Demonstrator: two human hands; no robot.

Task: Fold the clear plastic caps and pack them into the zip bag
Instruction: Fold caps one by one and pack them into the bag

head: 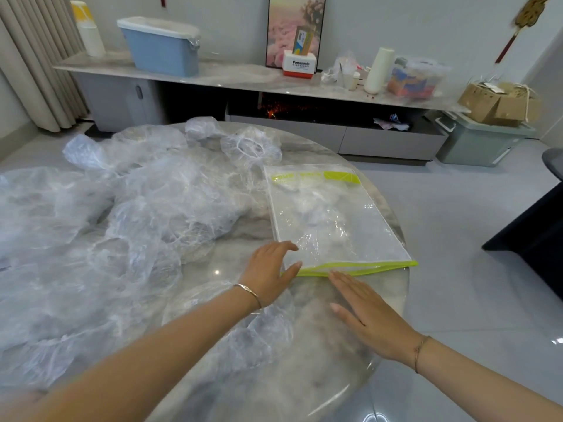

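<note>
Zip bag (332,220) at table's (237,239) right edge; caps (122,214) heaped left. Left hand (269,275), right hand (368,315): fingers released, touching bag's near edge.

Blue bin (161,50) on marble sideboard (240,76)

A clear zip bag (332,220) trimmed lime green lies on a grey-veined marble table (243,239) beside translucent whitish caps (137,208).

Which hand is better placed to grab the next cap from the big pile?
Likely the left hand: the pile of caps lies on its side of the table, just past its wrist, while the right hand lies flat by the zip bag, farther away.
</note>
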